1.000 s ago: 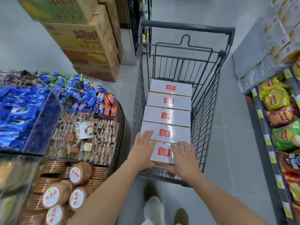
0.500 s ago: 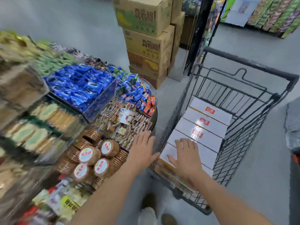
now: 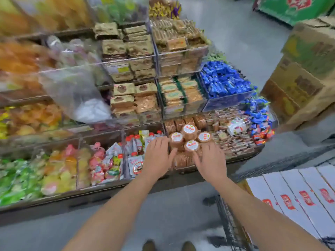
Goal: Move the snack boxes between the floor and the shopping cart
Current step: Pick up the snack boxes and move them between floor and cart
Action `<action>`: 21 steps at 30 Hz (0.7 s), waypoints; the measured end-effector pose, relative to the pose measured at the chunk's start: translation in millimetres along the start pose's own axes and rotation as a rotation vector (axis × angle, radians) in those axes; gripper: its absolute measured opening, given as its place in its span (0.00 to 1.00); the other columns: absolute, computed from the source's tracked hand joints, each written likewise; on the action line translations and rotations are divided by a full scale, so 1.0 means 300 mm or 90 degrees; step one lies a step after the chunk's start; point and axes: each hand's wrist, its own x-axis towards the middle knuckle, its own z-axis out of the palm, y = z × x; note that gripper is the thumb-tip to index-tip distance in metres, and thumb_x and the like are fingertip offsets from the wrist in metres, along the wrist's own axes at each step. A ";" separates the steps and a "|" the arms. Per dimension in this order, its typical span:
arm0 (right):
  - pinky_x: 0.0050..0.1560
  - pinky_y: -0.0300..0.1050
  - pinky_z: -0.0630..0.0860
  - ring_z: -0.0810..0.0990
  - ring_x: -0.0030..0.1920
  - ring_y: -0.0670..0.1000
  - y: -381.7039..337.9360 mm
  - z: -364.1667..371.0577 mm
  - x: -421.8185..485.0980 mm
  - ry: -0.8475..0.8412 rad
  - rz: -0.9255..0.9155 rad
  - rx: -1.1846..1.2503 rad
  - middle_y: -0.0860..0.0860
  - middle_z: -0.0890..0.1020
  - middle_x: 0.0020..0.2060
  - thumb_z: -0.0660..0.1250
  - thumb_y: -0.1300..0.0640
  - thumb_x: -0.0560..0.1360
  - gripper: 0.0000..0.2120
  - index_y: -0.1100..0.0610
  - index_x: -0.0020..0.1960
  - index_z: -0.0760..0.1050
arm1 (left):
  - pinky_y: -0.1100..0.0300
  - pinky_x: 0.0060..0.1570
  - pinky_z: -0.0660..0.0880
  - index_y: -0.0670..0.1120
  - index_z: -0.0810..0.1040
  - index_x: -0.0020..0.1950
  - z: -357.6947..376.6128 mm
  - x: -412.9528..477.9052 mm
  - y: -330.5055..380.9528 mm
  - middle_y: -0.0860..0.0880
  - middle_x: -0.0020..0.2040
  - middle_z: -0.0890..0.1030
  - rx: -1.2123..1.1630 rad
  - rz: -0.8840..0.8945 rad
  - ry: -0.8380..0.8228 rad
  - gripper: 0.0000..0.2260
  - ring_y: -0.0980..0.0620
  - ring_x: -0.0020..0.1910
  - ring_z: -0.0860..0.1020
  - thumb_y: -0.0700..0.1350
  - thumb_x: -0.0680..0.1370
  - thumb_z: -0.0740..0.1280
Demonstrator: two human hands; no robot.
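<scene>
Several white snack boxes (image 3: 297, 194) with red labels lie side by side in the wire shopping cart (image 3: 230, 230) at the lower right. My left hand (image 3: 158, 157) and my right hand (image 3: 211, 160) are stretched out in front of me with fingers spread, both holding nothing. They hover in front of a snack display (image 3: 112, 182), well to the left of the cart. No snack box is visible on the floor.
The display holds clear bins of wrapped biscuits, blue candies (image 3: 224, 82) and round biscuit packs (image 3: 189, 132). Stacked cardboard cartons (image 3: 304, 73) stand at the right behind the cart. Grey floor (image 3: 163, 214) and my shoes (image 3: 168, 246) show below.
My view has swung left from the cart to the snack display. Both hands left the nearest box in the cart and now hover empty before the display.
</scene>
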 end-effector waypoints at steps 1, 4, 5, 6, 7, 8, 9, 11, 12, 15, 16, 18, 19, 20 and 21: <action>0.41 0.53 0.72 0.77 0.42 0.61 -0.080 0.006 0.006 -0.010 -0.025 0.017 0.58 0.78 0.40 0.71 0.51 0.72 0.13 0.61 0.46 0.75 | 0.51 0.62 0.66 0.42 0.73 0.63 -0.043 -0.049 -0.054 0.44 0.60 0.76 0.005 -0.032 0.011 0.18 0.43 0.60 0.72 0.53 0.80 0.60; 0.39 0.53 0.72 0.77 0.41 0.61 -0.340 0.032 -0.005 -0.040 -0.108 0.064 0.58 0.77 0.39 0.68 0.51 0.74 0.12 0.61 0.45 0.74 | 0.51 0.60 0.67 0.42 0.73 0.63 -0.176 -0.229 -0.226 0.44 0.58 0.77 0.018 -0.134 0.066 0.17 0.44 0.59 0.72 0.52 0.80 0.60; 0.39 0.52 0.72 0.77 0.41 0.61 -0.451 0.044 -0.025 -0.051 -0.151 0.076 0.58 0.77 0.40 0.67 0.51 0.75 0.12 0.61 0.46 0.75 | 0.51 0.59 0.67 0.43 0.73 0.62 -0.228 -0.311 -0.295 0.45 0.57 0.77 0.042 -0.174 0.070 0.17 0.43 0.58 0.72 0.52 0.80 0.59; 0.40 0.52 0.72 0.77 0.42 0.62 -0.572 0.060 -0.055 -0.074 -0.198 0.085 0.58 0.78 0.41 0.67 0.51 0.75 0.13 0.61 0.48 0.76 | 0.51 0.58 0.67 0.43 0.73 0.62 -0.285 -0.409 -0.368 0.45 0.57 0.77 0.064 -0.208 0.076 0.17 0.43 0.58 0.72 0.53 0.80 0.58; 0.40 0.52 0.72 0.77 0.42 0.62 -0.626 0.074 -0.074 -0.082 -0.217 0.087 0.58 0.78 0.41 0.66 0.50 0.76 0.13 0.62 0.48 0.76 | 0.51 0.57 0.67 0.43 0.73 0.62 -0.311 -0.460 -0.399 0.45 0.57 0.77 0.075 -0.215 0.071 0.17 0.43 0.58 0.73 0.53 0.80 0.58; 0.40 0.52 0.72 0.77 0.42 0.61 -0.721 0.095 -0.110 -0.094 -0.252 0.094 0.58 0.78 0.41 0.65 0.50 0.76 0.13 0.61 0.48 0.77 | 0.50 0.57 0.68 0.43 0.74 0.62 -0.352 -0.552 -0.456 0.45 0.57 0.78 0.079 -0.242 0.080 0.18 0.43 0.58 0.73 0.53 0.80 0.57; 0.41 0.53 0.72 0.77 0.42 0.61 -0.811 0.116 -0.149 -0.102 -0.285 0.098 0.58 0.78 0.40 0.64 0.50 0.77 0.14 0.61 0.47 0.77 | 0.50 0.56 0.69 0.43 0.74 0.62 -0.395 -0.641 -0.503 0.45 0.56 0.78 0.079 -0.276 0.085 0.19 0.42 0.57 0.74 0.54 0.80 0.56; 0.41 0.54 0.72 0.77 0.42 0.62 -1.003 0.140 -0.256 -0.122 -0.346 0.101 0.59 0.78 0.39 0.63 0.50 0.78 0.14 0.62 0.45 0.76 | 0.50 0.57 0.68 0.43 0.75 0.61 -0.484 -0.837 -0.609 0.44 0.56 0.79 0.082 -0.362 0.108 0.19 0.42 0.58 0.74 0.54 0.80 0.56; 0.39 0.54 0.71 0.77 0.40 0.62 -1.096 0.154 -0.316 -0.122 -0.375 0.106 0.59 0.78 0.38 0.63 0.52 0.78 0.14 0.62 0.42 0.76 | 0.51 0.59 0.67 0.43 0.75 0.62 -0.524 -0.940 -0.661 0.44 0.57 0.78 0.087 -0.407 0.122 0.17 0.42 0.59 0.73 0.53 0.80 0.58; 0.36 0.53 0.71 0.77 0.36 0.63 -1.381 0.169 -0.528 -0.131 -0.458 0.140 0.60 0.77 0.34 0.63 0.52 0.78 0.15 0.62 0.39 0.75 | 0.51 0.60 0.65 0.43 0.75 0.62 -0.636 -1.269 -0.816 0.44 0.59 0.78 0.090 -0.505 0.157 0.16 0.43 0.61 0.72 0.51 0.80 0.61; 0.38 0.54 0.71 0.77 0.38 0.63 -1.433 0.177 -0.564 -0.151 -0.464 0.145 0.61 0.77 0.35 0.63 0.52 0.78 0.15 0.63 0.39 0.75 | 0.52 0.60 0.65 0.43 0.75 0.62 -0.664 -1.330 -0.844 0.44 0.60 0.78 0.087 -0.522 0.160 0.16 0.44 0.62 0.72 0.51 0.80 0.61; 0.42 0.55 0.70 0.77 0.41 0.63 -1.617 0.200 -0.697 -0.177 -0.498 0.162 0.61 0.78 0.37 0.62 0.51 0.79 0.16 0.62 0.41 0.77 | 0.52 0.60 0.65 0.43 0.75 0.62 -0.744 -1.537 -0.931 0.45 0.60 0.77 0.081 -0.576 0.177 0.15 0.44 0.62 0.72 0.51 0.80 0.61; 0.43 0.55 0.71 0.77 0.42 0.63 -1.700 0.209 -0.753 -0.194 -0.505 0.171 0.60 0.78 0.38 0.61 0.51 0.79 0.16 0.62 0.42 0.77 | 0.52 0.60 0.65 0.42 0.75 0.62 -0.782 -1.625 -0.968 0.44 0.60 0.77 0.086 -0.593 0.183 0.15 0.43 0.61 0.72 0.50 0.80 0.61; 0.43 0.56 0.71 0.77 0.43 0.63 -1.774 0.216 -0.801 -0.208 -0.513 0.173 0.60 0.78 0.39 0.61 0.50 0.79 0.16 0.62 0.42 0.77 | 0.52 0.61 0.64 0.42 0.74 0.62 -0.816 -1.701 -1.001 0.44 0.60 0.77 0.093 -0.608 0.184 0.15 0.43 0.61 0.72 0.50 0.80 0.61; 0.43 0.56 0.71 0.77 0.43 0.63 -1.861 0.228 -0.861 -0.218 -0.529 0.177 0.60 0.78 0.40 0.61 0.50 0.79 0.16 0.62 0.43 0.76 | 0.53 0.61 0.64 0.42 0.74 0.62 -0.854 -1.793 -1.039 0.44 0.60 0.77 0.100 -0.626 0.190 0.16 0.43 0.61 0.72 0.50 0.81 0.60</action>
